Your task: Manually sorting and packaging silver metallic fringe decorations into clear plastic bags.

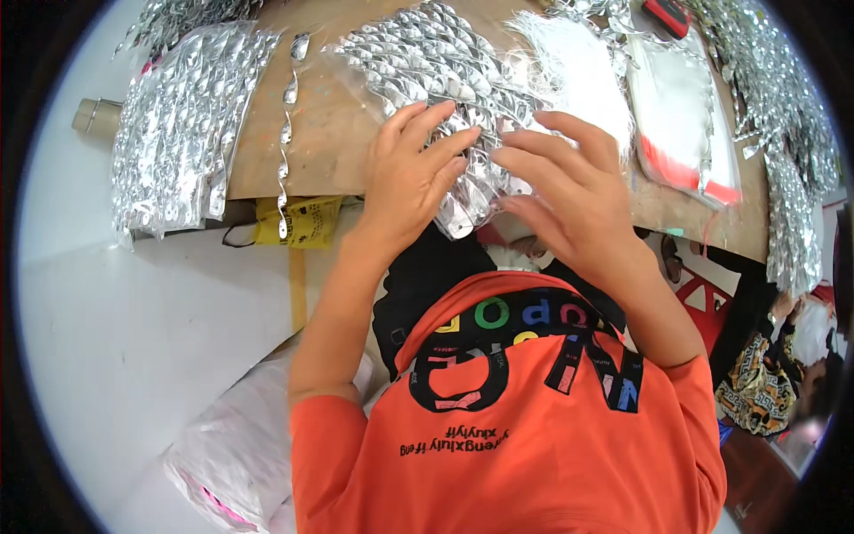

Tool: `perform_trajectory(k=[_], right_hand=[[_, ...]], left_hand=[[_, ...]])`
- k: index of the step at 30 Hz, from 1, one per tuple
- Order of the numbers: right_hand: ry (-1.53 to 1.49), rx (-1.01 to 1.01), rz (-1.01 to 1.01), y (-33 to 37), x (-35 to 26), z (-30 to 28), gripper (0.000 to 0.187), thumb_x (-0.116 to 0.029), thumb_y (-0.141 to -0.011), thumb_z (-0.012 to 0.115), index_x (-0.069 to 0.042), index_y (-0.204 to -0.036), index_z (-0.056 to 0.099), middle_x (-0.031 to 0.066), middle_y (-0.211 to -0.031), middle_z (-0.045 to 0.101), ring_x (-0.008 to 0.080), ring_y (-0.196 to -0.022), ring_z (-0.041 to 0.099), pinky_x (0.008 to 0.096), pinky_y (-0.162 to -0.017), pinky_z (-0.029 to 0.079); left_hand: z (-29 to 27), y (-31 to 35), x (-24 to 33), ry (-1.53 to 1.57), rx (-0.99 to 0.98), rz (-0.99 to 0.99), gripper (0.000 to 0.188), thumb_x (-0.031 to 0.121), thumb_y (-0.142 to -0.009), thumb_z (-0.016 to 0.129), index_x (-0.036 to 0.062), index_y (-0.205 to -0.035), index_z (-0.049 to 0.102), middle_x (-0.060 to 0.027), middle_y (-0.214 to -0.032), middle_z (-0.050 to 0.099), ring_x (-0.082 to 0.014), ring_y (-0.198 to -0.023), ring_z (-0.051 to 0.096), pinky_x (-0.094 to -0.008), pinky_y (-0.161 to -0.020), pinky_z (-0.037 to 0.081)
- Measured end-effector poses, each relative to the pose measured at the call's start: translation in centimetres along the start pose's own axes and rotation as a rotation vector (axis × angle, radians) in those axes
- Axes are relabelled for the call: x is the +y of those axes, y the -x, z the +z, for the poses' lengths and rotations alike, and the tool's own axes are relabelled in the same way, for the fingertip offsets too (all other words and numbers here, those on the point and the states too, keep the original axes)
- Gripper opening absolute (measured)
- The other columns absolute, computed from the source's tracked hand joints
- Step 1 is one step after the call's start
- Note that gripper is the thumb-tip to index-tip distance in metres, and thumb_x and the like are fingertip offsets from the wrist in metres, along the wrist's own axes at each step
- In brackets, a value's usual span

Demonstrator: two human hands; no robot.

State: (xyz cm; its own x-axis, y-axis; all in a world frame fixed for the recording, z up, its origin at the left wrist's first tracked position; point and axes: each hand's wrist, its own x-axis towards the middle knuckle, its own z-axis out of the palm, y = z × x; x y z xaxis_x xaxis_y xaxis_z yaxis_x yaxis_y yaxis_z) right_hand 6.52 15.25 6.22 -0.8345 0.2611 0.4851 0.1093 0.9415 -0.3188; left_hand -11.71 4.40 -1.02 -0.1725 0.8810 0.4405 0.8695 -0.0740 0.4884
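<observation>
A bundle of shiny silver twisted foil strips (427,53), partly in clear plastic, lies on the brown table in front of me. My left hand (402,182) rests at its near left side, fingers stretched out and slightly apart. Opposite it, my right hand (574,187) is spread over the near right side, fingers curved and apart. Neither hand visibly grips a strip. The bundle's near end pokes out between my hands past the table edge. A single foil strip (286,133) lies left of the bundle. White strings (587,76) lie to its right.
Another foil bundle (191,116) overhangs the table's left edge. Clear plastic bags with a red band (680,116) lie right, below a red-and-black object (667,16). Silver strips (792,133) hang off the far right. A stuffed plastic bag (231,436) stands lower left; another person (756,387) is right.
</observation>
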Motion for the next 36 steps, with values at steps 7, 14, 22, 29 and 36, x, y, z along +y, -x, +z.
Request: perform_trajectory(k=[7, 14, 22, 29, 36], right_hand=[[0.077, -0.163, 0.026, -0.5, 1.0, 1.1, 0.018, -0.015, -0.068, 0.071, -0.011, -0.084, 0.063, 0.0008, -0.082, 0.056, 0.0232, -0.087, 0.053, 0.0377, -0.083, 0.037], [0.129, -0.157, -0.136, 0.5, 1.2, 1.4, 0.013, -0.012, -0.065, 0.065, -0.014, -0.077, 0.063, -0.0026, -0.078, 0.054, 0.0181, -0.083, 0.052, 0.0373, -0.08, 0.036], [0.064, 0.046, -0.153, 4.8, 1.1, -0.3, 0.018, -0.016, -0.057, 0.066, -0.015, -0.075, 0.066, -0.0047, -0.077, 0.055, 0.0167, -0.079, 0.053, 0.036, -0.074, 0.036], [-0.055, 0.255, 0.206, 6.9, 3.9, -3.4, 0.05, -0.016, -0.071, 0.074, -0.007, -0.118, 0.059, -0.0016, -0.089, 0.065, 0.0201, -0.084, 0.054, 0.0349, -0.08, 0.036], [0.053, 0.89, 0.947, 23.8, 15.1, -15.9, 0.032, -0.007, -0.089, 0.055, 0.0, -0.12, 0.054, 0.0062, -0.105, 0.062, 0.0119, -0.098, 0.055, 0.0257, -0.088, 0.042]], left_hand=[[1.4, -0.2, -0.8, 0.1, 0.132, -0.048, 0.024, 0.023, -0.085, 0.059, 0.0169, -0.107, 0.068, -0.0033, -0.122, 0.057, -0.029, -0.116, 0.045, -0.039, -0.097, 0.034], [1.4, -0.4, -0.4, 0.094, 0.158, -0.074, 0.021, 0.018, -0.085, 0.059, 0.0149, -0.104, 0.069, -0.0027, -0.118, 0.06, -0.0281, -0.113, 0.047, -0.038, -0.095, 0.036], [1.3, -0.7, -0.1, 0.195, 0.097, -0.073, 0.022, 0.012, -0.086, 0.057, 0.012, -0.106, 0.068, -0.0067, -0.124, 0.057, -0.0298, -0.119, 0.045, -0.0382, -0.102, 0.033], [0.3, 1.1, 0.5, 0.189, -0.006, -0.188, 0.028, 0.005, -0.088, 0.05, 0.0036, -0.115, 0.061, -0.0116, -0.133, 0.05, -0.0314, -0.133, 0.034, -0.0406, -0.109, 0.025], [0.4, 0.6, 0.2, 0.217, 0.005, -0.115, 0.029, 0.006, -0.09, 0.048, -0.0012, -0.116, 0.059, -0.015, -0.136, 0.047, -0.0317, -0.132, 0.036, -0.0404, -0.108, 0.026]])
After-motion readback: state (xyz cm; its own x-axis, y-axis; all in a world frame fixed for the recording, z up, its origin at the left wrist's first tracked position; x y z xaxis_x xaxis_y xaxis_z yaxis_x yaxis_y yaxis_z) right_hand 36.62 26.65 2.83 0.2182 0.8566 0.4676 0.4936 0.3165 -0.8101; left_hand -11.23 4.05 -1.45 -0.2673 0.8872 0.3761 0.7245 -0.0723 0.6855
